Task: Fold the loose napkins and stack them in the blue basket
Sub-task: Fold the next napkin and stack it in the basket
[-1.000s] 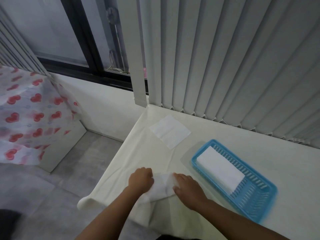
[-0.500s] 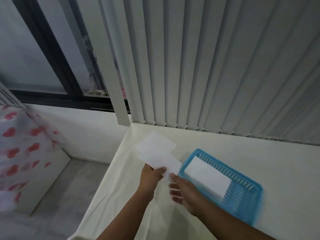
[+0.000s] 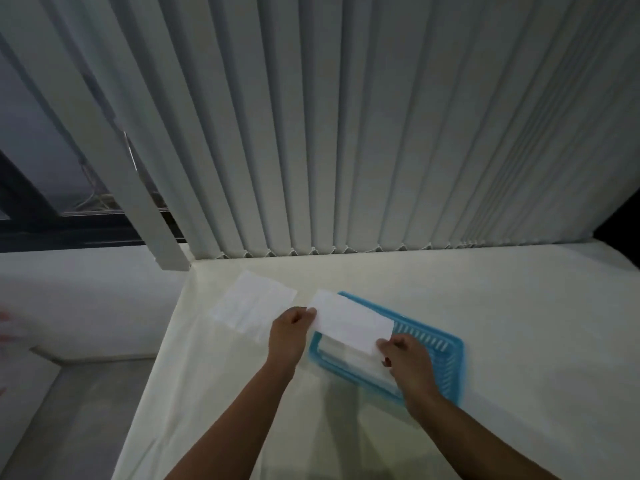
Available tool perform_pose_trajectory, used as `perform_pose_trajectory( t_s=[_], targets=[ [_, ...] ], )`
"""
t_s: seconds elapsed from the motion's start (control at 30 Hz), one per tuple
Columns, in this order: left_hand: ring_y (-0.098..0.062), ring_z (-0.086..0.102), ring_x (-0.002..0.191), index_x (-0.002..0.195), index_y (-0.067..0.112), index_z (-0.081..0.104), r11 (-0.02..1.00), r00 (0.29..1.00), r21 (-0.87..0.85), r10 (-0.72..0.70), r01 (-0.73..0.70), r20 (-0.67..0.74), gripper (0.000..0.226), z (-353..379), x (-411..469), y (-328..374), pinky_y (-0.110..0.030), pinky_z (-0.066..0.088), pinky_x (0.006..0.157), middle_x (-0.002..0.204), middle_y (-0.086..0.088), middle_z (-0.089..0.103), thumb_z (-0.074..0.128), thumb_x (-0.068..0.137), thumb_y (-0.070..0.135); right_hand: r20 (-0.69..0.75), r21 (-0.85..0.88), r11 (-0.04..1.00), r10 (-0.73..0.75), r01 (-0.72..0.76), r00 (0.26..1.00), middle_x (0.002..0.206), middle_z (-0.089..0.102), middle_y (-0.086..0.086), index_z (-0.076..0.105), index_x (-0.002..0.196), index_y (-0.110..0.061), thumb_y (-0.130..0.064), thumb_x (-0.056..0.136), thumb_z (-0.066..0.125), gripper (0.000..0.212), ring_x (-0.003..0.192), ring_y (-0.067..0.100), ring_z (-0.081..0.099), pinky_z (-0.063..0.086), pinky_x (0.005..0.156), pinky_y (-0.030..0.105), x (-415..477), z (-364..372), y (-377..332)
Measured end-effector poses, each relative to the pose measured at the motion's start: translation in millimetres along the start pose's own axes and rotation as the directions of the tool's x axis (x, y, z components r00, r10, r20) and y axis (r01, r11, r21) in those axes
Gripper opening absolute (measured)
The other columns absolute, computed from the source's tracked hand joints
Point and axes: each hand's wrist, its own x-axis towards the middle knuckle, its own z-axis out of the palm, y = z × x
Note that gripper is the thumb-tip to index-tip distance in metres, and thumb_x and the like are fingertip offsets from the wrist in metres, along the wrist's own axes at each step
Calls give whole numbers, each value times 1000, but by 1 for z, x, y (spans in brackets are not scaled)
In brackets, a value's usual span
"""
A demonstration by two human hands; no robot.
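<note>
Both hands hold a folded napkin [image 3: 351,322] over the blue basket [image 3: 445,355]: left hand [image 3: 290,331] grip pinching its left end, right hand [image 3: 404,353] grip pinching its near-right corner. A loose napkin [image 3: 252,306] lies flat on the surface [image 3: 519,323], left of the basket.

I found no writing, label, brand, number or sign that I could read anywhere in view.
</note>
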Motion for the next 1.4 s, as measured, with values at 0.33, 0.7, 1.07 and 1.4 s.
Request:
perform_pose_trajectory(
  t_s=[0.33, 0.7, 1.07, 1.4],
  targets=[
    [-23, 45, 124, 100, 33, 71, 754, 986, 635, 127, -167, 109, 29, 16, 38, -38, -27, 29, 98, 130, 2, 56, 45, 91, 23, -72, -84, 991, 101, -107, 992, 69, 66, 9, 68, 75, -1, -16, 84, 68, 18, 63, 21, 59, 43, 62, 30, 13, -24, 33],
    [-33, 33, 133, 112, 34, 68, 555, 945, 768, 249, -318, 212, 39, 21, 42, -43, -37, 38, 102, 150, -8, 38, 41, 95, 12, -122, -20, 994, 102, -105, 987, 74, 67, 8, 67, 73, -9, -18, 85, 67, 15, 71, 21, 60, 50, 75, 39, 5, -24, 37],
    [-28, 22, 139, 121, 41, 60, 510, 948, 799, 155, -319, 279, 46, 13, 44, -43, -34, 39, 103, 157, -5, 26, 34, 98, 11, -102, -30, 996, 75, -78, 992, 69, 64, 5, 66, 75, -5, -16, 86, 65, 15, 65, 17, 57, 42, 62, 30, 6, -21, 33],
    [-29, 22, 139, 124, 40, 58, 490, 940, 803, 152, -339, 304, 44, 14, 39, -41, -37, 40, 106, 157, -5, 25, 31, 100, 14, -100, -103, 993, 42, -53, 994, 75, 66, 2, 65, 73, -12, -17, 84, 67, 13, 71, 17, 59, 41, 61, 28, 4, -23, 33]
  ],
)
